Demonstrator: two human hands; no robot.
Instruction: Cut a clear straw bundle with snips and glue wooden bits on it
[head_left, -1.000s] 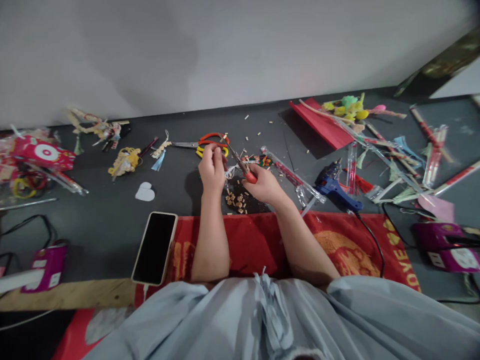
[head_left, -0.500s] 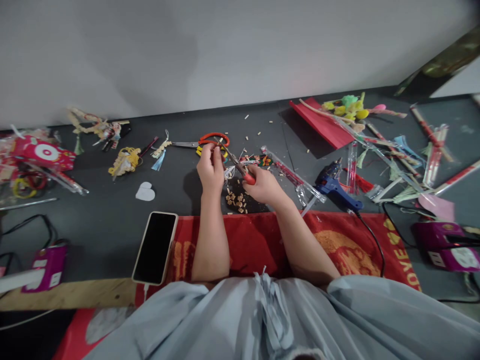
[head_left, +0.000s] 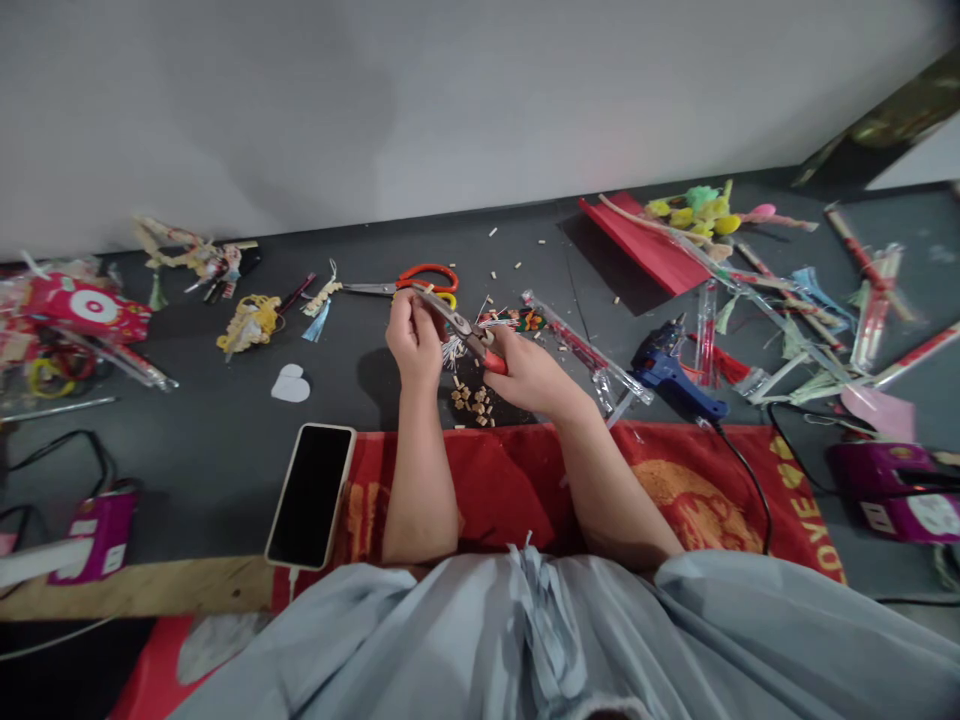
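My right hand [head_left: 536, 375] is wrapped around the red handles of a pair of pliers [head_left: 459, 325], whose metal jaws point up and left. Their tip reaches the fingertips of my left hand [head_left: 416, 340], which are pinched together. What the left fingers hold is mostly hidden; only a small pale bit shows. Below the pliers lie a bundle of white strings [head_left: 454, 350] and a small heap of light wooden pieces [head_left: 472, 402]. Orange-handled scissors [head_left: 427, 275] rest just behind my left hand, partly covered by it.
A blue glue gun [head_left: 667, 370] lies to the right, near wrapped sticks and a red paper sheet [head_left: 652, 245]. On the left are a phone [head_left: 311, 497], a white paper heart [head_left: 290, 383] and yellow yarn [head_left: 253, 323]. A red towel [head_left: 510, 480] covers the front edge.
The pliers have turned so their flat side and pivot show, and their jaws look closer together. My left hand has shifted slightly left and down.
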